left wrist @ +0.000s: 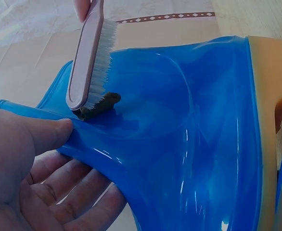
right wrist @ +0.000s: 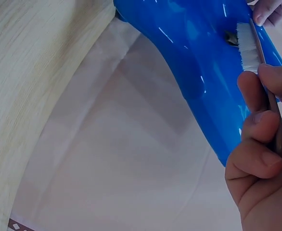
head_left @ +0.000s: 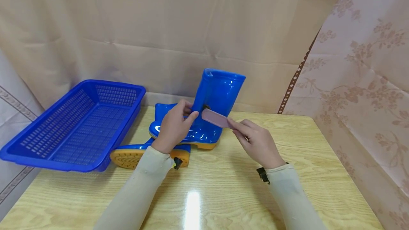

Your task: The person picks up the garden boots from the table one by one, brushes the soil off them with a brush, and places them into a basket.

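Note:
A shiny blue rain boot (head_left: 221, 91) with a yellow-orange sole stands tilted in front of me. My left hand (head_left: 175, 127) holds the front of its shaft, thumb on the near side and fingers behind. My right hand (head_left: 257, 143) grips the handle of a pale pink scrub brush (head_left: 214, 118). In the left wrist view the white bristles (left wrist: 105, 60) face the shaft, their tip end at a small dark lump (left wrist: 113, 98) on the blue surface. The other blue boot (head_left: 127, 158) lies on its side beneath, its sole toward me, partly hidden by my left forearm.
A blue plastic basket (head_left: 126, 130) with perforated walls stands on the left of the wood-grain table (head_left: 217, 194), close to the lying boot. A beige curtain (head_left: 153, 27) hangs behind the table, and a floral cloth (head_left: 374, 81) hangs at the right.

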The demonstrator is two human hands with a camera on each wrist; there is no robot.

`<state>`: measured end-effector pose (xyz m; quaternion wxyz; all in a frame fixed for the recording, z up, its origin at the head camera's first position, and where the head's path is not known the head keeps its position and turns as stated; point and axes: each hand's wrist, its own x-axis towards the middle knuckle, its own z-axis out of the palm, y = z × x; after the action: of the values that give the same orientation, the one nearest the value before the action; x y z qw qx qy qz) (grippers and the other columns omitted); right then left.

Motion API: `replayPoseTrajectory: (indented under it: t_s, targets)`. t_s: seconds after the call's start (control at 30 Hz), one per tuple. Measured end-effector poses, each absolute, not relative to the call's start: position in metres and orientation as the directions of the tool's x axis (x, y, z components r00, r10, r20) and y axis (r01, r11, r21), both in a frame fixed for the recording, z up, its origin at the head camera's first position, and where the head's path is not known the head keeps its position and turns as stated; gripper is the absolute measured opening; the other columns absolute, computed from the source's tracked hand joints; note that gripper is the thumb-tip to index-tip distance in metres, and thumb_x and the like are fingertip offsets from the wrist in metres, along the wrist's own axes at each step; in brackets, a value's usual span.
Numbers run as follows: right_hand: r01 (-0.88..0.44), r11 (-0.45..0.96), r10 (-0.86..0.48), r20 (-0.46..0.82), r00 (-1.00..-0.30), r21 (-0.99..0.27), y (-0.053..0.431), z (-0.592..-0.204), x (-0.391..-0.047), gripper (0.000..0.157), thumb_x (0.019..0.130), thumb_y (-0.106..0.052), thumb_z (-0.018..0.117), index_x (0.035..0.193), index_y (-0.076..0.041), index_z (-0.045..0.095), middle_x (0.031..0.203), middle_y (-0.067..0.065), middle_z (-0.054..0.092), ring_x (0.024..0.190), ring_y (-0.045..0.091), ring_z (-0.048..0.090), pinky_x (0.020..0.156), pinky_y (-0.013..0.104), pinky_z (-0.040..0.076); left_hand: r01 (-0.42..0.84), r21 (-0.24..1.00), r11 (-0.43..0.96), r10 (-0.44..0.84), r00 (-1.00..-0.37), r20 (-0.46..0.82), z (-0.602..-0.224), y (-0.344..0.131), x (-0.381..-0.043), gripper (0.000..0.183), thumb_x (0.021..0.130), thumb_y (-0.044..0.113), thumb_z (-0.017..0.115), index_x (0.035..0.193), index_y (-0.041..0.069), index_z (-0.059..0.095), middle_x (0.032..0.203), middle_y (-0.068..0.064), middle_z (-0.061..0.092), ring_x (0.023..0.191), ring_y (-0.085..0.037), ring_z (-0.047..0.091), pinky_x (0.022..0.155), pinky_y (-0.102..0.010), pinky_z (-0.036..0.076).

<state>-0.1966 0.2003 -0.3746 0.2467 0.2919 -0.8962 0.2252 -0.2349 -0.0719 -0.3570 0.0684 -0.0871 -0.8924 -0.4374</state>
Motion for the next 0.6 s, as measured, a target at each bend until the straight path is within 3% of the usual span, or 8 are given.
replayPoseTrajectory:
  t_s: [0.6]
  targets:
    - [-0.623,0.741,-0.379,0.611,-0.695,-0.249,0.2036,-0.3727,-0.1968,0.042,0.095,-0.009,0.075,0.135,-0.017,0.07,0.088,-0.001,0.069,0.059,0.008,0.045,0.049,0.023,0.035,0.212,0.776,0.594,0.088,-0.976,0.2,-0.3587,-0.0735,-0.2362,0.033,0.105,0.035,0.061,0.13,0.015,0.056,0.122,-0.006,0.068,0.113,-0.025,0.066,0.098,-0.047,0.056]
